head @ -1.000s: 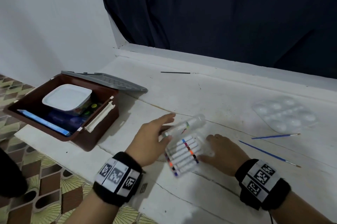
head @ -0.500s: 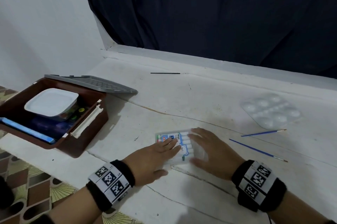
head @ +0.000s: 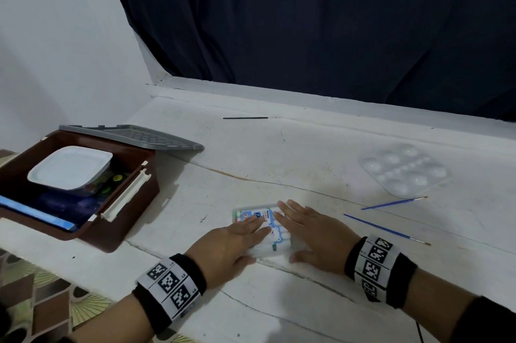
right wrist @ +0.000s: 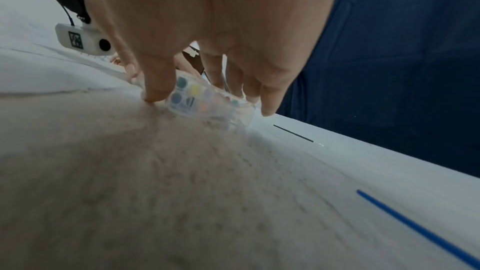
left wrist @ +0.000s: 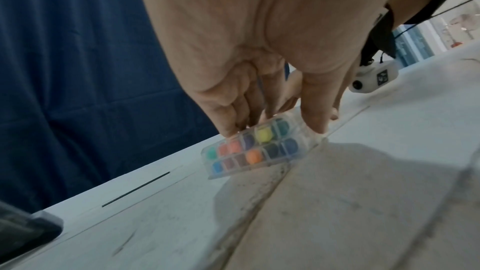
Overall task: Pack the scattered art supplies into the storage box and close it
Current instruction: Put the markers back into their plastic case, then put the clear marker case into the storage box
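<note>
A clear marker case (head: 275,233) lies flat on the white ledge, label side up. My left hand (head: 237,239) and right hand (head: 310,233) press on it from either side with straight fingers. The left wrist view shows the coloured marker caps through the case's end (left wrist: 257,151), fingers on top and thumb at its edge. In the right wrist view the case (right wrist: 207,102) is under my fingers, and the thumb touches the ledge beside it. The brown storage box (head: 111,233) stands open at the left with its grey lid (head: 134,134) folded back. It holds a white tub (head: 69,167).
A clear paint palette (head: 405,169) lies at the right. Two blue brushes (head: 393,203) (head: 385,229) lie right of my right hand. A black brush (head: 248,118) lies near the back wall. The ledge's front edge drops to a patterned floor (head: 42,300).
One second ago the case was tilted and open, markers showing, between my hands. It now lies shut and flat, label up, with both hands pressing on it.
</note>
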{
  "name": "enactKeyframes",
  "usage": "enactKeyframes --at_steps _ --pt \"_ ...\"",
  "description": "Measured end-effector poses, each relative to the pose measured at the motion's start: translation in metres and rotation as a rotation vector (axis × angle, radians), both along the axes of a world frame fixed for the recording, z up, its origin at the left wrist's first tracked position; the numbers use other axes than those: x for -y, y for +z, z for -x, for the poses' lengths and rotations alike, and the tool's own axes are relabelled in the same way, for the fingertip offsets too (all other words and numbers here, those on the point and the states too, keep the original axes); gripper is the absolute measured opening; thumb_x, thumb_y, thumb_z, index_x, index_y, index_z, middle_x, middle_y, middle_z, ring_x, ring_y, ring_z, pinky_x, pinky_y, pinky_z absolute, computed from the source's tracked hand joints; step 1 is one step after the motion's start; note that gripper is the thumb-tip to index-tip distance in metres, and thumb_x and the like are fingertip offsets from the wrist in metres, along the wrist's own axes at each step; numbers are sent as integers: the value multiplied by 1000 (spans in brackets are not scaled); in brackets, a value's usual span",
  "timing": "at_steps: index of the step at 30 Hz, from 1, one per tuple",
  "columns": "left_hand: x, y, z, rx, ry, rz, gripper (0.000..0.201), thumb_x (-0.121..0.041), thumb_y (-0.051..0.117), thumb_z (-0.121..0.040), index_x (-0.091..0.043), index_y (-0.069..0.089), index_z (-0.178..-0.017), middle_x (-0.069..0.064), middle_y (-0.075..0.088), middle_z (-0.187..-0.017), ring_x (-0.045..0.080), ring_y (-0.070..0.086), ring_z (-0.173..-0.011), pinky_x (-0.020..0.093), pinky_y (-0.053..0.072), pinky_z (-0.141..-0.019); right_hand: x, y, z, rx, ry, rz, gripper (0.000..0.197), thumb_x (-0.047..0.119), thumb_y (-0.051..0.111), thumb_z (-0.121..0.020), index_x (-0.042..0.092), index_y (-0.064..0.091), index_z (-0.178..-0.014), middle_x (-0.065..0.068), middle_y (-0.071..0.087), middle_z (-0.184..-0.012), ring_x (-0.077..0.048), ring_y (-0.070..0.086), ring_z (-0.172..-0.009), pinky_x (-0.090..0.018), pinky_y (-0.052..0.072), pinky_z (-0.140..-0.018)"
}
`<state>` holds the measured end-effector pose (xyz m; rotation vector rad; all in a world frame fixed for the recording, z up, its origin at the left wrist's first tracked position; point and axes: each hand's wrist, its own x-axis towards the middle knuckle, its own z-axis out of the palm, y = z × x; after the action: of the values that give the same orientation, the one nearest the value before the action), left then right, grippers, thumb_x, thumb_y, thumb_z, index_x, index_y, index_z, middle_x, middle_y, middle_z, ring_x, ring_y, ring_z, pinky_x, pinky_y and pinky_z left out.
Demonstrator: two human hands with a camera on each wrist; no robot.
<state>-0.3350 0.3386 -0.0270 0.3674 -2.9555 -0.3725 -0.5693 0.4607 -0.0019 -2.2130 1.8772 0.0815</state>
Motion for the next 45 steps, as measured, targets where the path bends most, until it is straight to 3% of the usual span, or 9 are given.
enactKeyframes --at_steps 6,13,17,20,23,26,34,40,45 --pt "-1 -7 2 39 13 173 65 -41 42 -91 -9 43 -148 6 47 -152 30 43 -140 38 47 -107 -9 0 -10 -37 -77 32 81 48 50 -95 20 4 -156 1 -8 -164 -14 -6 -151 -40 26 -120" --pt "20 10 -1 123 -30 -208 82 -67 28 -92 -19 18 -158 -13 6 -162 0 -2 -151 18 9 -122 -10 9 -11 -24 -101 4 74 52 40 -98 19 6 -156 1 -4 -165 -13 -2 -151 -39 26 -119" --pt "40 22 4 12 31 -430 60 -43 60 -95 -26 42 -150 -10 37 -157 -4 27 -145 20 25 -120 -6 22 -5 99 -144 6 66 51 38 -99 21 19 -154 4 16 -163 -12 18 -149 -34 27 -117" --pt "49 33 10 -102 174 -605 38 -37 64 -95 -32 61 -133 -17 63 -130 -3 56 -120 25 45 -106 3 29 2 336 -287 71 40 48 43 -99 30 44 -134 6 62 -118 -17 60 -103 -35 47 -91" --pt "54 38 20 -236 284 -629 24 -35 64 -95 -31 70 -118 -14 72 -109 4 66 -103 28 52 -93 16 30 10 558 -419 83 22 48 48 -97 31 54 -110 6 60 -80 -15 56 -71 -32 45 -67" --pt "52 37 29 -393 416 -705 12 -33 66 -94 -28 72 -103 -7 75 -97 10 70 -93 32 55 -90 26 29 14 728 -523 51 23 50 51 -95 28 55 -93 6 51 -70 -13 47 -64 -29 37 -64" --pt "50 41 36 -374 498 -681 18 -38 64 -94 -26 70 -106 -8 76 -94 9 71 -91 37 57 -89 34 31 8 534 -529 171 18 46 47 -95 30 53 -99 3 61 -75 -19 59 -70 -34 49 -68" --pt "45 40 34 -347 535 -746 47 -44 61 -95 -23 57 -138 -3 67 -130 7 63 -116 31 48 -107 44 42 -23 179 -385 234 31 57 42 -94 33 51 -110 8 62 -92 -14 58 -81 -33 50 -73" --pt "40 42 13 -296 513 -751 80 -80 42 -82 -38 35 -151 -1 48 -151 15 46 -138 39 37 -116 55 46 -42 72 -450 223 35 57 38 -97 26 51 -104 6 60 -87 -18 56 -77 -32 41 -62"
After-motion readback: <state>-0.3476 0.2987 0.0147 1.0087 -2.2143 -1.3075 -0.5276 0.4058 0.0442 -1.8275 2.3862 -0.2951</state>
